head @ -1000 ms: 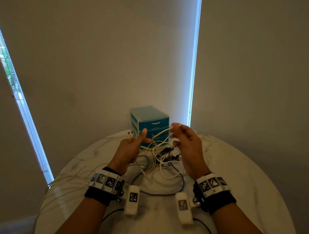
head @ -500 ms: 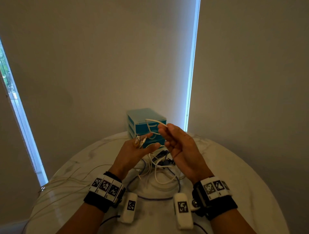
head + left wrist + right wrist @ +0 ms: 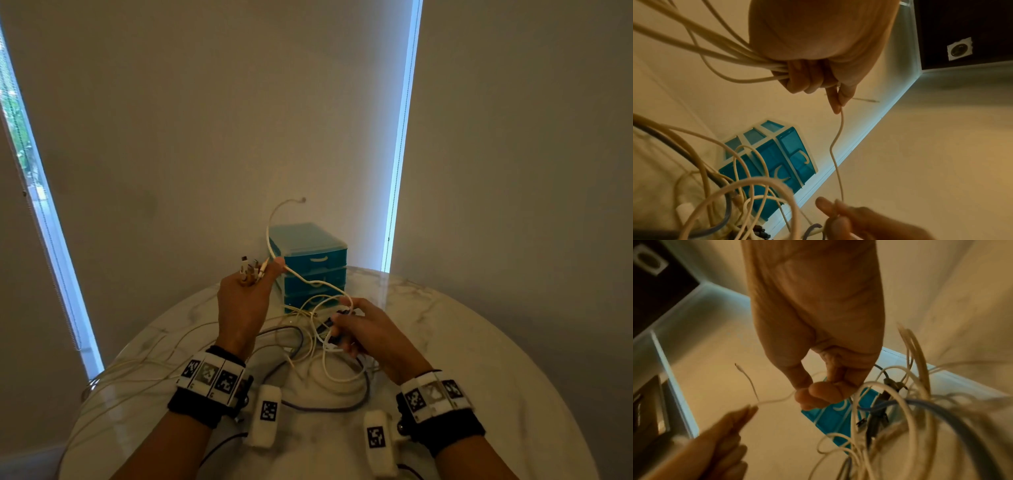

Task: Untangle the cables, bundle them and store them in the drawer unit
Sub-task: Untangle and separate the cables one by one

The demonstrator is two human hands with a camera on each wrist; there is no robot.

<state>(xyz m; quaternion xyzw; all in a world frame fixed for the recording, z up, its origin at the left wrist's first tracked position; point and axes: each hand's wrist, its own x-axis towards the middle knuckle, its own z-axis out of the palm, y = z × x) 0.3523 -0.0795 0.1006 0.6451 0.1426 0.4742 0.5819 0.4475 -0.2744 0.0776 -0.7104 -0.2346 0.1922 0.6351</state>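
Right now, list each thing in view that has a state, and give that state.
Left hand: raised, holds several cable ends, pinches a white cable.
Right hand: low, grips the white cable by the tangle.
Cable tangle: still knotted on the table.
Drawer unit: all drawers closed.

No readable text anywhere — the wrist bands [image 3: 211, 376] carry only black-and-white square marker patterns.

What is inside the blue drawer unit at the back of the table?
The drawer unit has all its drawers closed. Their blue fronts do not show any contents, so I cannot tell. The cables lie outside, in front of it.
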